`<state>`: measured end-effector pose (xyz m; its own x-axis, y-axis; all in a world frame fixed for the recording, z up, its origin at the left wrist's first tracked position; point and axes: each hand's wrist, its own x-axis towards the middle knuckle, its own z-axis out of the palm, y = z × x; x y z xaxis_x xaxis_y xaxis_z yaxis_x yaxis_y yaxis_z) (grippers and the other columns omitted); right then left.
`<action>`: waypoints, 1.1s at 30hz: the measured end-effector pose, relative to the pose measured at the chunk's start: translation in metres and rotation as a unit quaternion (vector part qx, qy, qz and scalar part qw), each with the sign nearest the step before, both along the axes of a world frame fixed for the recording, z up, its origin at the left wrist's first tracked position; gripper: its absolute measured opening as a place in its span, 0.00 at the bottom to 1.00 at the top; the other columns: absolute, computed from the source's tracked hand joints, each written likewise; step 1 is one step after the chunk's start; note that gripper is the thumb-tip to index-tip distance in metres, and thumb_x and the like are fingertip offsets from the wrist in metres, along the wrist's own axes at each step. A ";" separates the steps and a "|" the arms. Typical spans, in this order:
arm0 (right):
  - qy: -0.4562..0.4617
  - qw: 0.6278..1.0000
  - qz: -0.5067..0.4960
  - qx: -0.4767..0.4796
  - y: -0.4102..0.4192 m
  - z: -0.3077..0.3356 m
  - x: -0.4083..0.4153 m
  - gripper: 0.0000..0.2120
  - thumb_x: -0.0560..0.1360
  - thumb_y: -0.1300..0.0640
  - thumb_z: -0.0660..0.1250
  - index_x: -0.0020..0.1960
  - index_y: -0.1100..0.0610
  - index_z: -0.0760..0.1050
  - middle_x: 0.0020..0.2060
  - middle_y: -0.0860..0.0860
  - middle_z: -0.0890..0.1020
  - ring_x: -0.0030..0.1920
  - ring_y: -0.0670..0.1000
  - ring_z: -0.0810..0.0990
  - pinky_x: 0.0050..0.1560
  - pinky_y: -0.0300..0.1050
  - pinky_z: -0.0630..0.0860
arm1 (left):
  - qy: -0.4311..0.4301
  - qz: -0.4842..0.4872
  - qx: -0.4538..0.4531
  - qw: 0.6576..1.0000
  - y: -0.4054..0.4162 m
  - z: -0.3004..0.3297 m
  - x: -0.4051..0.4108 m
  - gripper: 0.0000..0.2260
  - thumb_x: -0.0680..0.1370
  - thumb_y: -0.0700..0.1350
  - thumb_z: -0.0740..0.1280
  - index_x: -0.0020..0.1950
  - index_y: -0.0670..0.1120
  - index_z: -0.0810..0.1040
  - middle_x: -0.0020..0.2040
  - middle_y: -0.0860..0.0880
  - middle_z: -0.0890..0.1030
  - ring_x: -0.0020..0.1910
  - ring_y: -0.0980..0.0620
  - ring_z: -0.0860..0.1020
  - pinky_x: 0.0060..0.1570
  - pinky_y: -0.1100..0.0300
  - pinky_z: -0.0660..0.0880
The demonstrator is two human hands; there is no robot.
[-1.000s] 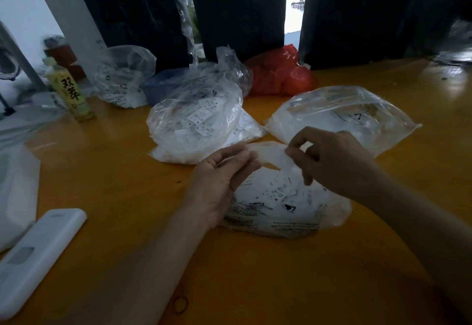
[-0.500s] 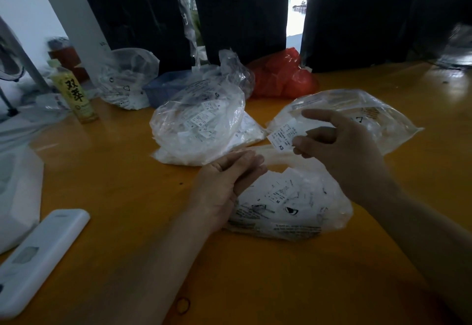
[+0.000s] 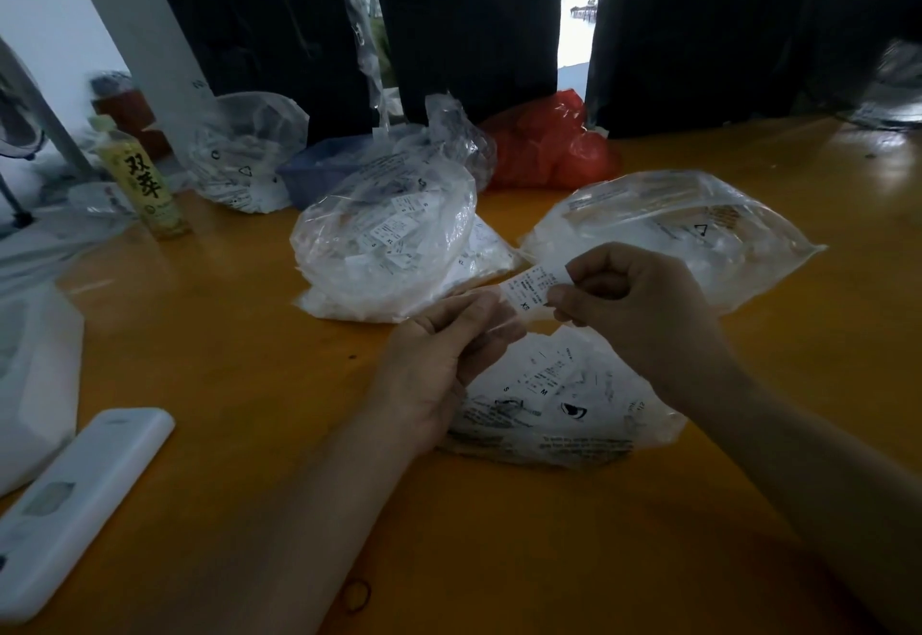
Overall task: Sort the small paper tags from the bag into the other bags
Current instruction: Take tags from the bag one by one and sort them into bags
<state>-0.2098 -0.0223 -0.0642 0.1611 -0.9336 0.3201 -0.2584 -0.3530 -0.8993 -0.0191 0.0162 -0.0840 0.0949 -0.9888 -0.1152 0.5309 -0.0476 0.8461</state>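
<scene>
A clear plastic bag point(image 3: 559, 400) holding several small white tags lies on the orange table in front of me. My left hand point(image 3: 439, 360) grips the bag's open mouth at its left edge. My right hand point(image 3: 633, 305) pinches one white paper tag point(image 3: 531, 287) marked XS, held just above that mouth. Beyond stand a bulging clear bag of tags point(image 3: 384, 240) in the middle and a flatter clear bag point(image 3: 668, 230) to the right. Another clear bag of tags point(image 3: 244, 155) sits at the far left.
A red plastic bag point(image 3: 549, 150) and a blue tub point(image 3: 324, 170) sit at the back. A yellow drink bottle point(image 3: 149, 185) stands at the left. A white flat device point(image 3: 75, 499) and a white box point(image 3: 30, 375) lie near left. A rubber band point(image 3: 356, 594) lies close to me.
My right hand drew a tag out of the near bag, lifted it, then brought it lower and closer to my left hand. My left hand kept hold of the bag's mouth.
</scene>
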 end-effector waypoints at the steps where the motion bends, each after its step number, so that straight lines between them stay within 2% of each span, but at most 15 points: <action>1: 0.006 1.000 0.000 0.002 0.000 0.000 0.000 0.08 0.73 0.53 0.78 0.43 0.41 0.80 0.35 0.44 0.86 0.39 0.62 0.84 0.42 0.64 0.81 | 0.004 0.004 0.003 1.000 0.000 0.000 0.000 0.08 0.70 0.42 0.76 0.48 0.41 0.89 0.51 0.39 0.88 0.48 0.44 0.88 0.34 0.66 0.81; 4: 0.028 0.999 0.004 0.020 -0.001 -0.001 0.000 0.07 0.73 0.54 0.77 0.42 0.45 0.80 0.34 0.44 0.86 0.41 0.67 0.82 0.44 0.67 0.81 | 0.012 0.011 0.007 1.000 -0.002 -0.002 0.001 0.16 0.71 0.42 0.76 0.57 0.39 0.86 0.55 0.39 0.87 0.54 0.43 0.86 0.35 0.67 0.81; 6: 0.040 0.999 0.004 0.025 -0.001 -0.001 0.001 0.07 0.73 0.54 0.77 0.45 0.46 0.79 0.35 0.43 0.86 0.40 0.62 0.84 0.45 0.67 0.81 | 0.003 0.010 -0.001 1.000 -0.003 -0.004 0.001 0.16 0.71 0.43 0.77 0.57 0.39 0.86 0.56 0.39 0.87 0.53 0.45 0.87 0.36 0.67 0.81; 9: 0.055 0.998 0.004 0.009 0.000 -0.002 0.002 0.11 0.74 0.52 0.77 0.50 0.44 0.77 0.37 0.42 0.87 0.37 0.50 0.85 0.41 0.56 0.83 | -0.039 0.003 -0.021 0.999 -0.003 -0.007 0.000 0.12 0.69 0.43 0.77 0.51 0.41 0.88 0.55 0.39 0.87 0.51 0.46 0.87 0.40 0.66 0.82; 12: 0.075 0.997 0.004 -0.033 0.002 -0.005 0.003 0.11 0.75 0.51 0.76 0.51 0.42 0.75 0.37 0.41 0.86 0.35 0.44 0.85 0.30 0.39 0.79 | -0.059 0.001 -0.034 0.998 -0.004 -0.010 0.001 0.09 0.69 0.42 0.77 0.49 0.43 0.89 0.53 0.40 0.87 0.50 0.46 0.87 0.41 0.65 0.82; 14: 0.083 0.995 0.001 -0.062 0.004 -0.006 0.005 0.09 0.76 0.52 0.75 0.50 0.41 0.76 0.38 0.40 0.86 0.37 0.40 0.85 0.32 0.35 0.79 | -0.059 0.005 -0.036 0.998 -0.005 -0.011 0.001 0.08 0.69 0.42 0.78 0.48 0.44 0.89 0.53 0.41 0.88 0.48 0.48 0.87 0.39 0.66 0.82; 16: 0.096 0.991 -0.001 -0.089 0.007 -0.009 0.007 0.07 0.76 0.51 0.75 0.50 0.41 0.78 0.40 0.37 0.85 0.41 0.35 0.83 0.40 0.28 0.78 | -0.054 0.011 -0.035 0.998 -0.004 -0.012 0.001 0.08 0.69 0.42 0.78 0.48 0.44 0.89 0.53 0.41 0.88 0.48 0.49 0.87 0.39 0.66 0.82; 18: 0.118 0.988 0.000 -0.104 0.010 -0.011 0.010 0.04 0.76 0.46 0.73 0.50 0.40 0.80 0.41 0.35 0.83 0.44 0.34 0.82 0.43 0.30 0.79 | -0.063 0.016 -0.038 0.997 -0.003 -0.012 -0.001 0.08 0.69 0.42 0.78 0.48 0.46 0.90 0.54 0.43 0.87 0.49 0.49 0.87 0.40 0.64 0.82; 21: 0.171 0.975 0.005 -0.140 0.016 -0.011 0.014 0.09 0.75 0.36 0.66 0.51 0.36 0.79 0.41 0.31 0.81 0.43 0.34 0.82 0.41 0.35 0.80 | -0.076 0.031 -0.037 0.996 0.001 -0.011 -0.003 0.11 0.69 0.44 0.78 0.50 0.46 0.89 0.53 0.43 0.88 0.50 0.48 0.87 0.43 0.61 0.82; 23: 0.176 0.970 0.014 -0.168 0.016 -0.010 0.016 0.06 0.75 0.41 0.69 0.51 0.36 0.78 0.39 0.26 0.78 0.44 0.31 0.80 0.41 0.28 0.78 | -0.089 0.028 -0.027 0.995 0.002 -0.008 -0.005 0.13 0.71 0.45 0.78 0.54 0.44 0.88 0.55 0.43 0.87 0.53 0.47 0.87 0.44 0.59 0.82; 25: 0.184 0.967 0.019 -0.174 0.014 -0.007 0.016 0.07 0.75 0.48 0.73 0.49 0.36 0.78 0.38 0.23 0.77 0.44 0.28 0.79 0.42 0.21 0.73 | -0.122 0.010 -0.020 0.992 0.005 -0.001 -0.006 0.12 0.74 0.47 0.77 0.56 0.44 0.87 0.57 0.45 0.87 0.54 0.47 0.86 0.44 0.59 0.82; 27: 0.191 0.969 0.023 -0.157 0.010 -0.004 0.014 0.08 0.76 0.49 0.73 0.47 0.36 0.77 0.38 0.26 0.79 0.43 0.31 0.80 0.41 0.26 0.76 | -0.182 -0.005 -0.014 0.983 0.010 0.005 -0.007 0.11 0.76 0.49 0.76 0.56 0.47 0.88 0.56 0.50 0.87 0.54 0.50 0.86 0.44 0.60 0.82; 29: 0.178 0.974 0.026 -0.134 0.007 0.000 0.008 0.07 0.76 0.50 0.73 0.48 0.38 0.78 0.39 0.32 0.81 0.44 0.34 0.81 0.45 0.33 0.80 | -0.259 0.008 -0.012 0.966 0.016 0.012 -0.006 0.06 0.78 0.50 0.75 0.54 0.57 0.88 0.55 0.56 0.87 0.52 0.56 0.85 0.44 0.63 0.80; 31: 0.151 0.980 0.028 -0.124 0.011 0.002 0.001 0.09 0.77 0.52 0.74 0.48 0.38 0.78 0.42 0.34 0.81 0.47 0.34 0.80 0.47 0.31 0.79 | -0.350 0.021 -0.037 0.936 0.022 0.017 -0.006 0.12 0.79 0.47 0.75 0.50 0.67 0.86 0.50 0.63 0.86 0.45 0.61 0.84 0.39 0.67 0.79; 33: 0.138 0.983 0.027 -0.116 0.015 0.004 -0.006 0.07 0.78 0.52 0.73 0.50 0.40 0.78 0.44 0.35 0.81 0.48 0.34 0.79 0.46 0.28 0.76 | -0.410 0.044 -0.066 0.909 0.024 0.019 -0.006 0.15 0.79 0.45 0.75 0.53 0.67 0.84 0.48 0.64 0.85 0.40 0.63 0.83 0.36 0.70 0.77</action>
